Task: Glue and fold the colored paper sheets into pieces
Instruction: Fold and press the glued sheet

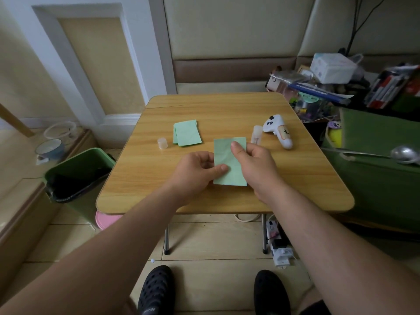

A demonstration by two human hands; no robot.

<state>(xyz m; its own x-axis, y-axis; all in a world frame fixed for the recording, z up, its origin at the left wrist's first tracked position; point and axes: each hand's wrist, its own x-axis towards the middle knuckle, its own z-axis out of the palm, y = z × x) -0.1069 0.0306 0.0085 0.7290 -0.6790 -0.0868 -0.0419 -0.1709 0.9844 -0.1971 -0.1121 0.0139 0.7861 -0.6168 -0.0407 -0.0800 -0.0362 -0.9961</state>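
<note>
Green sheet [229, 162] at table [227, 105] centre, pinched by left hand [195, 171] at its 8 o'clock edge & right hand [252, 160] near 1 o'clock. Finished pieces [186, 133] at 11 o'clock; uncapped glue stick [256, 134] at 1 o'clock. Risk: skewed crease if edges misaligned; glue drying w/ cap [162, 143] off.

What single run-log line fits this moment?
both hands pinch green paper | left hand | right hand | stack, cap, glue stick on table

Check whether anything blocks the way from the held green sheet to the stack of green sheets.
Nothing visible does. Both hands pinch the green sheet; bare table lies between it and the stack. The cap sits left of that path.
</note>
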